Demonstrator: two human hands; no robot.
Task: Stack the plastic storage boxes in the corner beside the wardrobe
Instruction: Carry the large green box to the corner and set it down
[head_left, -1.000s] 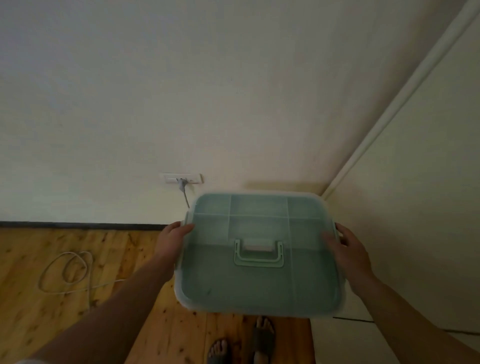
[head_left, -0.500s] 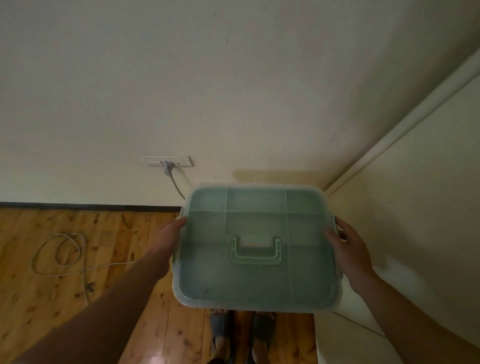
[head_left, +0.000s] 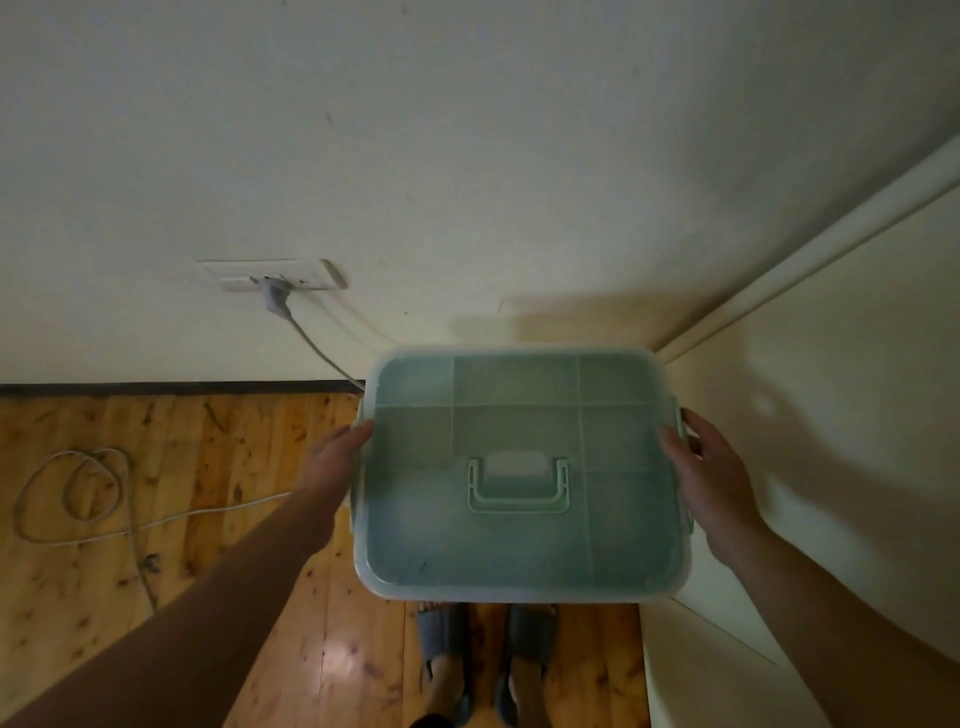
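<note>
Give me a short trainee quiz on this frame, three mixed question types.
1. True or false: the person carries the storage box by its lid handle.
2. Multiple choice: the wall socket has A) a plug in it, B) nothing in it, C) tape over it.
3. Fill in: the wardrobe stands on the person's ___ side.
Key: 1 false, the left hand and right hand grip its sides; 2 A; 3 right.
</note>
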